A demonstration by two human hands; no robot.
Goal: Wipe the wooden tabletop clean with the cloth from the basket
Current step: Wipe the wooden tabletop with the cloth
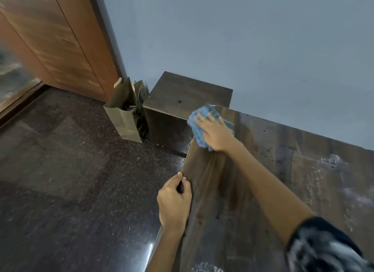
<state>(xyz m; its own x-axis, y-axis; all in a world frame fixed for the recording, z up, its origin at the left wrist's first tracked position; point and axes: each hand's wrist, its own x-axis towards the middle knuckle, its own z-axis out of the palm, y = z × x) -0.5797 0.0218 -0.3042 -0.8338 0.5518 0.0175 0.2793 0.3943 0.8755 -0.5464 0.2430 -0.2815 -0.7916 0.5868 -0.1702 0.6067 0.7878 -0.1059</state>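
A crumpled blue cloth [197, 128] lies at the far left corner of the dark wooden tabletop [263, 180]. My right hand [216, 133] presses flat on the cloth with straight, spread fingers. My left hand [175, 201] is at the table's left edge, with its thumb and fingers curled at that edge. Pale smears and dark specks mark the tabletop on the right side. No basket is in view.
A lower dark wooden cabinet [188, 93] stands just beyond the table's corner against the blue wall. A brown paper bag [125, 118] stands on the dark speckled floor next to it. A wooden door [60, 41] is at the far left.
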